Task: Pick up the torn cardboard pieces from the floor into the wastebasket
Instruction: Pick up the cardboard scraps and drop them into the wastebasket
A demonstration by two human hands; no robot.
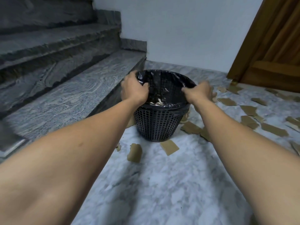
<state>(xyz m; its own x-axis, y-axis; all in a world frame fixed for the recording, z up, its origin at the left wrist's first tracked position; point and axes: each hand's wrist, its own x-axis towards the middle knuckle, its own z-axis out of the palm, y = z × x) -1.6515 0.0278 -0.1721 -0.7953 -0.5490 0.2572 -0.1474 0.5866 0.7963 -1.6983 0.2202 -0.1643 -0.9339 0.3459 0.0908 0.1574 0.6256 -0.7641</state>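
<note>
Cardboard scraps (169, 148) litter floor (162, 184); few inside wastebasket (159, 125); I see left hand (134, 90), right hand (200, 92) gripping its rim.

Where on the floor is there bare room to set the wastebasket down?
The marble floor is bare between the left forearm and right forearm, nearer than the rolled piece. Right of the wastebasket, toward the wooden door, cardboard pieces crowd it.

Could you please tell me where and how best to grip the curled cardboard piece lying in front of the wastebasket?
Pinch the curled cardboard piece across its narrow width, coming from above. It lies rolled and humped off the floor, its long axis running toward the wastebasket, so fingers can likely close on its two long sides.
</note>
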